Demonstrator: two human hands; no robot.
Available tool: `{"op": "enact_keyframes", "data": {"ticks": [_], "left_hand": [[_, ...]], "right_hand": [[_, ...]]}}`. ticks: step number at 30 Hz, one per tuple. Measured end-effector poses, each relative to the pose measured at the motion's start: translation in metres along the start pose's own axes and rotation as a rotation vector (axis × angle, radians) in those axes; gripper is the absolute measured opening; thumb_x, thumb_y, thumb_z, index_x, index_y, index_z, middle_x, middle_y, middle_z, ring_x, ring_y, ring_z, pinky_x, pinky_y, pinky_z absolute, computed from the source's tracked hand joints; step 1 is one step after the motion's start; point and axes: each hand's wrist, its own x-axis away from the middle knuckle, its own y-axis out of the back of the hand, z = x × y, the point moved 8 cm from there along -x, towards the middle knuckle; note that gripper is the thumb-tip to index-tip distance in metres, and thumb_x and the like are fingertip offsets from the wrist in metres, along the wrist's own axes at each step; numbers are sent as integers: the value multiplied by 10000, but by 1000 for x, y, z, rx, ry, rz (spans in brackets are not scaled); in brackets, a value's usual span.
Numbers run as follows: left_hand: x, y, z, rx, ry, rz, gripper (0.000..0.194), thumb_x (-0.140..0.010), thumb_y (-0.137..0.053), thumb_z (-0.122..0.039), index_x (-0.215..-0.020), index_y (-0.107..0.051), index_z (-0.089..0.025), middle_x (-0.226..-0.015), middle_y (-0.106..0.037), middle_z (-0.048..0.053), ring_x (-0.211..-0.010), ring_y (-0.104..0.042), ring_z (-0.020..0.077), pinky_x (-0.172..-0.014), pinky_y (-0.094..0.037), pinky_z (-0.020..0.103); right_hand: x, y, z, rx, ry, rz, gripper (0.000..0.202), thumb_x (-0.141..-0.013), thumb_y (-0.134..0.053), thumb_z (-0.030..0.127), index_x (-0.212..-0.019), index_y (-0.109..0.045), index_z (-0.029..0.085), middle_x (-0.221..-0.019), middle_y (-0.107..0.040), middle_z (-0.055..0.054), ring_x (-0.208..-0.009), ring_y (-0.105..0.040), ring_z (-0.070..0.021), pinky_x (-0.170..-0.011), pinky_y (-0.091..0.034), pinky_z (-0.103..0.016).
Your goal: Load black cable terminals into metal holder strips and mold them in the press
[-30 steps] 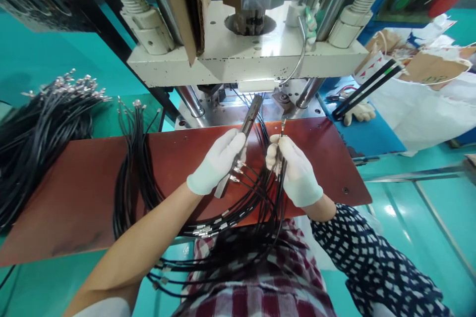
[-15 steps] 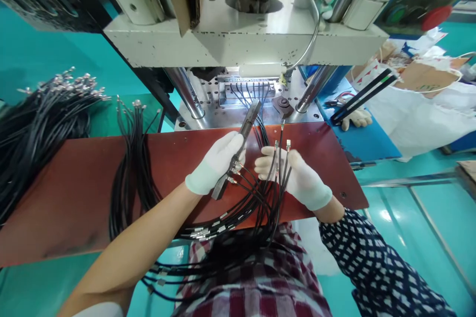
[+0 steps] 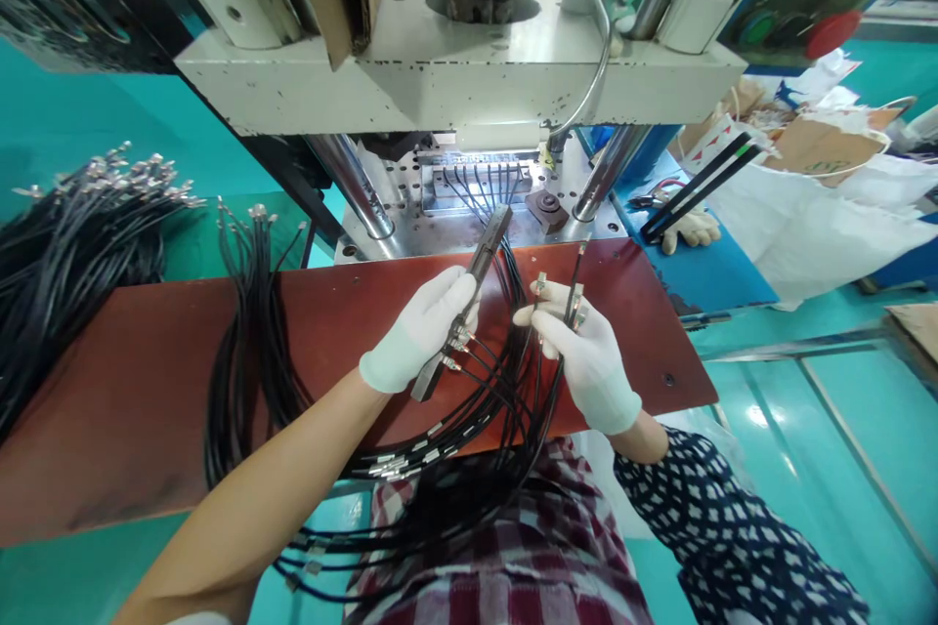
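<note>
White gloves cover both hands. My left hand (image 3: 429, 322) is closed round a dark metal bar (image 3: 488, 249), which lies slanted over the red-brown board (image 3: 147, 361). Several cable ends with metal connectors (image 3: 458, 342) sit along the bar's lower part, by my left fingers. My right hand (image 3: 578, 342) pinches a few black cables with metal tips (image 3: 542, 283) between thumb and fingers, right of the bar. From both hands the black cables (image 3: 469, 420) curve down over the board's front edge onto the lap.
Behind the board stands a press with a pale upper plate (image 3: 454, 93); cables run into a metal mould (image 3: 476, 186) beneath it. Cable bundles (image 3: 256, 332) lie at the left. A dark metal block (image 3: 547, 210) rests on the press bed. A glove (image 3: 689, 232) lies on a blue surface (image 3: 733, 273).
My right hand has turned, its fingers going from spread behind the cables to pinching them. The left hand keeps its hold on the bar. The view has shifted slightly.
</note>
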Motion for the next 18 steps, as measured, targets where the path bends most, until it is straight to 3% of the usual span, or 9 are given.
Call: {"op": "enact_keyframes", "data": {"ticks": [4,7,11,14,18], "left_hand": [[1,-4,2,1,21,25,408,-988,-421,-520,-769,-444,-176,-638,-491,-24,-541,-414,82,-511,-365,218],[0,-5,5,14,19,45,423,-982,-429,-530,-753,-441,-175,-641,-495,-21,-534,-419,81,-507,-369,222],[-3,-8,11,80,29,81,420,-985,-425,-522,-748,-434,-177,-625,-469,-27,-510,-410,76,-483,-360,220],[-4,-9,15,138,40,102,411,-982,-430,-523,-760,-441,-178,-627,-446,-29,-509,-412,79,-469,-352,222],[-4,-9,14,166,33,118,402,-981,-435,-517,-774,-464,-173,-633,-440,-30,-507,-413,81,-474,-352,230]], "right_hand": [[-6,-14,-7,-106,-49,118,350,-913,-576,468,-1101,-617,174,-685,-623,13,-493,-351,-62,-459,-259,-219],[-11,-29,-21,-297,-194,324,380,-906,-584,555,-1024,-632,197,-632,-505,49,-463,-304,-49,-427,-188,-213],[-12,-48,-29,-570,-371,559,371,-828,-695,554,-923,-646,199,-612,-402,72,-437,-193,-35,-426,-125,-212],[-12,-55,-31,-583,-431,680,364,-786,-744,532,-841,-656,184,-584,-360,76,-430,-169,-32,-436,-125,-211],[-10,-61,-22,-495,-377,824,419,-770,-706,602,-749,-643,189,-532,-323,74,-421,-213,-48,-446,-196,-230]]}}
